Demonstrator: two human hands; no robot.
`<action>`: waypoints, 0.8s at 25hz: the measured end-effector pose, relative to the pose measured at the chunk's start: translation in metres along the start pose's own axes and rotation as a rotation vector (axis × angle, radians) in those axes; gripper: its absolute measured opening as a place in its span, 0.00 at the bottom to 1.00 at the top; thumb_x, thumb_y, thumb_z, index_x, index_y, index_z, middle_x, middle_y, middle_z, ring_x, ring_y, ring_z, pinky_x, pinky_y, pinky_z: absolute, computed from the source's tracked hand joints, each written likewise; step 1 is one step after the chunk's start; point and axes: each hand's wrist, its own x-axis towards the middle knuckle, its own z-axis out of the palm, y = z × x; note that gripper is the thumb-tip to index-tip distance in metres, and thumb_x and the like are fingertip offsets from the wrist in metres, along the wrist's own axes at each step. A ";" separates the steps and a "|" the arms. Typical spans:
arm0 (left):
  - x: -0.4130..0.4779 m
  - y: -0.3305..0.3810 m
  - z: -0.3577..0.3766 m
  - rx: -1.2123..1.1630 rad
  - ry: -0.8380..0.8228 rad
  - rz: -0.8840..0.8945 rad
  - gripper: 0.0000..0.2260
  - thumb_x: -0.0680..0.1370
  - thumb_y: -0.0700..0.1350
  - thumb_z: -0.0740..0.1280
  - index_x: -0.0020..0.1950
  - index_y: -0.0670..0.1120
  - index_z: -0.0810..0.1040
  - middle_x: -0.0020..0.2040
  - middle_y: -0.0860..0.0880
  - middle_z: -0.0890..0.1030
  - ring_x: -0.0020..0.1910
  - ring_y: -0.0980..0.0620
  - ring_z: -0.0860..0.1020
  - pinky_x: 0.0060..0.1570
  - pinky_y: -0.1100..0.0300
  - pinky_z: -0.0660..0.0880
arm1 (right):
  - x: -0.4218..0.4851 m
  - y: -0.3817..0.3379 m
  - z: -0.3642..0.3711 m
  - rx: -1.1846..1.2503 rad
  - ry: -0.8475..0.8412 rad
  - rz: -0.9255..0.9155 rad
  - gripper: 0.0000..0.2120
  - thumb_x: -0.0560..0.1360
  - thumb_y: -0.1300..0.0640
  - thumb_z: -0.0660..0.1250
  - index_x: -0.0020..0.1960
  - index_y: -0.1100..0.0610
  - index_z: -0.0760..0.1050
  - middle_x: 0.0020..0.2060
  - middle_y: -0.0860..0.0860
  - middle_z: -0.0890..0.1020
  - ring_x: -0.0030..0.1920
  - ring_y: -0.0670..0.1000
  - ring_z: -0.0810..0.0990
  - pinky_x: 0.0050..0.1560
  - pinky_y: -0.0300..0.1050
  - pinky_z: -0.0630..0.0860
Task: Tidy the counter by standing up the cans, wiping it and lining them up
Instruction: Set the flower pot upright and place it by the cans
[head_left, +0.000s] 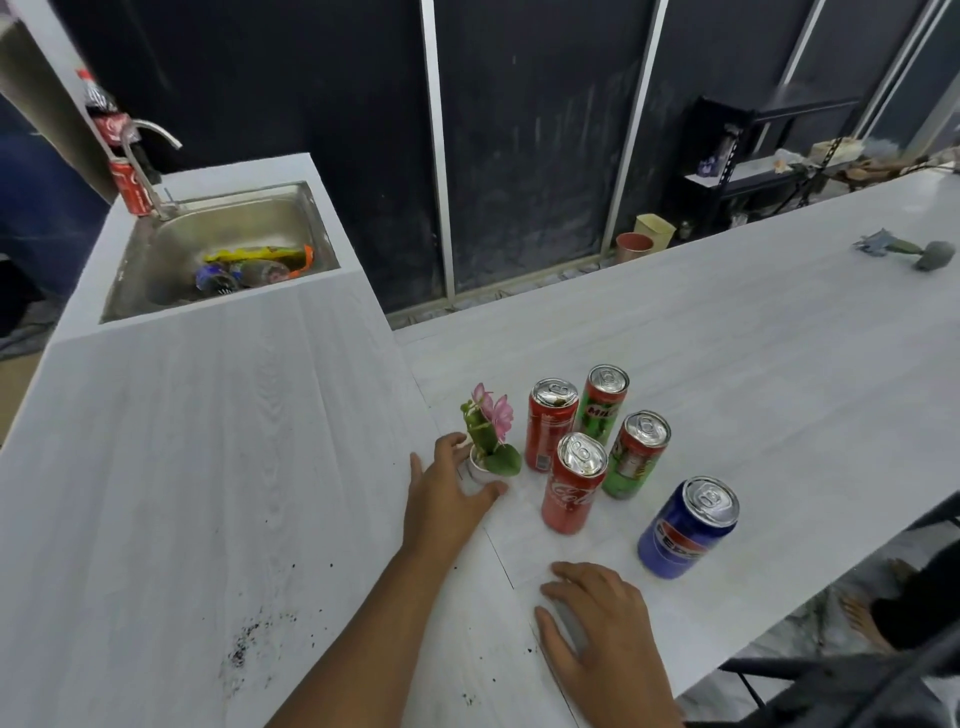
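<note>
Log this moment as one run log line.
cans: five upright, clustered | left hand: grips flower pot | right hand: flat on counter

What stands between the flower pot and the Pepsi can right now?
The nearer red Coca-Cola can, upright, stands between the flower pot and the blue Pepsi can; the head view shows it touching neither.

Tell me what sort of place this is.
Probably a makeshift kitchen or pantry corner: a stainless steel sink with a curved metal tap set in a white wood-grain counter, upright drink cans on it, black metal shelving behind.
</note>
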 end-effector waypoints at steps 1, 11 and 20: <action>-0.005 -0.001 -0.003 0.020 -0.018 -0.030 0.37 0.72 0.64 0.80 0.75 0.59 0.67 0.72 0.59 0.79 0.84 0.44 0.59 0.79 0.35 0.66 | 0.000 -0.001 0.000 0.009 0.003 -0.004 0.14 0.66 0.54 0.85 0.51 0.49 0.88 0.56 0.45 0.87 0.56 0.50 0.86 0.55 0.51 0.80; -0.142 -0.027 -0.021 0.369 -0.083 0.229 0.19 0.82 0.63 0.66 0.72 0.60 0.79 0.76 0.62 0.74 0.81 0.60 0.65 0.86 0.49 0.45 | -0.010 -0.004 -0.004 0.011 0.046 0.098 0.12 0.73 0.54 0.80 0.55 0.50 0.87 0.61 0.46 0.85 0.62 0.50 0.81 0.64 0.49 0.76; -0.179 0.000 -0.012 0.303 -0.201 0.456 0.17 0.84 0.58 0.67 0.72 0.56 0.79 0.75 0.57 0.77 0.79 0.56 0.69 0.84 0.52 0.44 | -0.087 -0.017 -0.029 0.076 0.153 0.369 0.13 0.77 0.57 0.77 0.60 0.55 0.84 0.66 0.50 0.80 0.69 0.52 0.76 0.72 0.54 0.74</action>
